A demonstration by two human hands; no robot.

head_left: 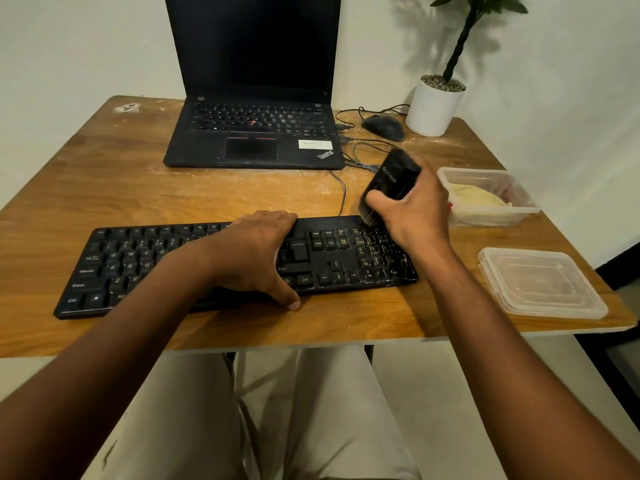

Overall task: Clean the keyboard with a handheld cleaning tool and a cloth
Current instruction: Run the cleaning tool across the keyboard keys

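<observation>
Wooden table | my left hand flat, steadying keyboard | right hand grasping cleaning tool, bristles at numpad | brushing underway; cloth wipe seemingly remains.

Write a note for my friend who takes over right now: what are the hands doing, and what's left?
Left hand: flat on the keyboard, holding it steady.
Right hand: gripping the black cleaning tool, bristle end down at the keyboard's far right corner, above the number pad.
Cloth: seemingly the yellowish bundle in the open tub on the right; lid lies nearer.
Done: brushing is under way; how much is finished can't be told.
Left: brush the remaining keys, then wipe with the cloth.
</observation>
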